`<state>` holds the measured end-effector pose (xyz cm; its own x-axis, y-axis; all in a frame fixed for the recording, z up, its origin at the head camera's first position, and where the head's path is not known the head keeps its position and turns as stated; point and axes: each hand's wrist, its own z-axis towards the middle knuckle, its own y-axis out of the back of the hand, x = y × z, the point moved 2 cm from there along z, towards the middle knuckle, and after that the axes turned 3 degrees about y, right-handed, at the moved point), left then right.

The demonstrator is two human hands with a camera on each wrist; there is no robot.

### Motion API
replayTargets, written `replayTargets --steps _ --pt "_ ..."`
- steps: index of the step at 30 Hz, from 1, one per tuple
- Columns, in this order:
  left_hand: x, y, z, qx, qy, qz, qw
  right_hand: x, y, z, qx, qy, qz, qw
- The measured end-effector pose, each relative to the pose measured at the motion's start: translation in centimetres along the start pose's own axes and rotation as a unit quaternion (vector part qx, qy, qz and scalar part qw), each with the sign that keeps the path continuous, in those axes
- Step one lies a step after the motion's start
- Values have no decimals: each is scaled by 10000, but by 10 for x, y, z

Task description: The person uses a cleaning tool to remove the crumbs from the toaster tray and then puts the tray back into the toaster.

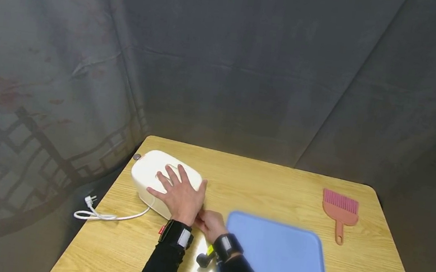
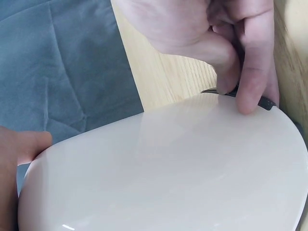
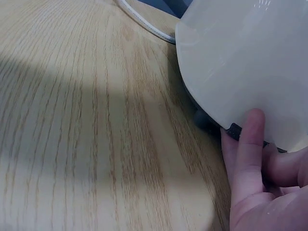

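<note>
From the head, looking forward and down over the wooden tabletop (image 1: 268,190). From both wrists, facing the white corded appliance (image 2: 159,163) up close, sharing the right hand (image 2: 216,50).

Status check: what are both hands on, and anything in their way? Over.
Left hand spread on white appliance. Right hand gripping dark piece at its lower edge. White cord off left, clear of both hands.

Place: curtained booth, room type unclear | grey drapes (image 1: 229,74) | wooden table (image 1: 268,192)
</note>
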<state>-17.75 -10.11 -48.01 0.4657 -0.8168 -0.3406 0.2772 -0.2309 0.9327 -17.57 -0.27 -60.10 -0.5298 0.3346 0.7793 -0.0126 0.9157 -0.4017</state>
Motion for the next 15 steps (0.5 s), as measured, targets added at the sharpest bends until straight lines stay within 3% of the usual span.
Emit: replayTargets --steps 15 --pt "1 0 -1 -12 -18 113 9999 0 -7 0 -624 145 -252 9976"
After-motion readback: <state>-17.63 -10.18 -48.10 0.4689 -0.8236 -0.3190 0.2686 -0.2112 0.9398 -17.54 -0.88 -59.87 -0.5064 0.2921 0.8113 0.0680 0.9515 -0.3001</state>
